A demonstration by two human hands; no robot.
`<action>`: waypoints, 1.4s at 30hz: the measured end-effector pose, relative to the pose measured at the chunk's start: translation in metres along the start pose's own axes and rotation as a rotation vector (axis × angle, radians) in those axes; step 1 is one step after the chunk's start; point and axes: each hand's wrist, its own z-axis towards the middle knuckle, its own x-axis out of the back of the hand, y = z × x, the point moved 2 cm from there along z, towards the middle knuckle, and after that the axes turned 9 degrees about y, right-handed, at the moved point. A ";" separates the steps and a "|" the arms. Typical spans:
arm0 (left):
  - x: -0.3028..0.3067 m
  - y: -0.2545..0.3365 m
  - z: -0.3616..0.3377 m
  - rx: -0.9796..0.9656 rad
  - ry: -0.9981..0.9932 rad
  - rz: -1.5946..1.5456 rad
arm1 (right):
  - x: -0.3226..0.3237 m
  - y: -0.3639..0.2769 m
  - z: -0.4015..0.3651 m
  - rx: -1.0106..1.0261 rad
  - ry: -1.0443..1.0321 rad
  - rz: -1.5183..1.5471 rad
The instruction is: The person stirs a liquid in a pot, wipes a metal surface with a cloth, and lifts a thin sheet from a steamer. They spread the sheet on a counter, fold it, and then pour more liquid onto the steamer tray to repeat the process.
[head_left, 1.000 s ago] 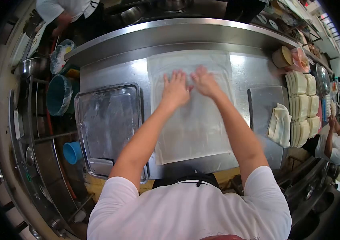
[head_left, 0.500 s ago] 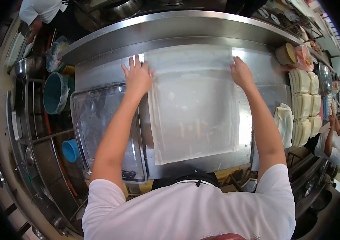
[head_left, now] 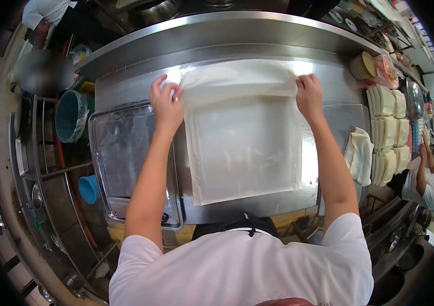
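Note:
A large, thin, translucent white sheet, apparently a rice noodle sheet [head_left: 242, 148], lies spread on the steel table in front of me. Its far end is doubled over into a loose band that runs from side to side. My left hand [head_left: 167, 104] pinches the left end of this band, with the other fingers curled. At the right end, my right hand [head_left: 309, 97] grips the band's edge between thumb and fingers. The band looks slightly lifted, and a shadow falls along its near edge. Below it, the sheet lies flat, with slight wrinkles along its borders.
To the left sits a metal tray [head_left: 125, 153], partly beneath my forearm. At right are a folded cloth-like piece [head_left: 361, 158], several stacked folded white bundles [head_left: 388, 132] and a tan container [head_left: 363, 65]. A raised steel ledge [head_left: 237, 30] borders the far side. Other people work nearby.
My left hand went from spread fingers to a pinch on the sheet's left edge. The right hand still grips its side. The far band now looks looser and raised.

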 end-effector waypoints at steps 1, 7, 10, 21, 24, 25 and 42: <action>0.014 0.006 -0.013 -0.042 0.002 0.013 | 0.019 -0.004 -0.011 -0.002 0.002 0.000; 0.062 0.020 -0.100 -0.189 -0.273 0.203 | 0.079 0.003 -0.117 0.032 -0.240 -0.022; 0.067 0.021 -0.123 -0.114 -0.368 0.265 | 0.088 -0.009 -0.134 -0.040 -0.389 0.003; 0.046 0.058 -0.135 -0.139 -0.488 0.161 | -0.026 -0.006 -0.088 0.040 -0.685 -0.372; 0.046 0.054 -0.140 -0.116 -0.482 0.138 | -0.026 0.020 -0.043 -0.104 -0.583 -0.365; 0.047 0.051 -0.142 -0.111 -0.475 0.146 | -0.018 0.009 -0.035 -0.064 -0.637 -0.371; 0.064 0.036 -0.146 -0.065 -0.355 0.100 | -0.089 -0.022 -0.003 0.024 -0.536 -0.386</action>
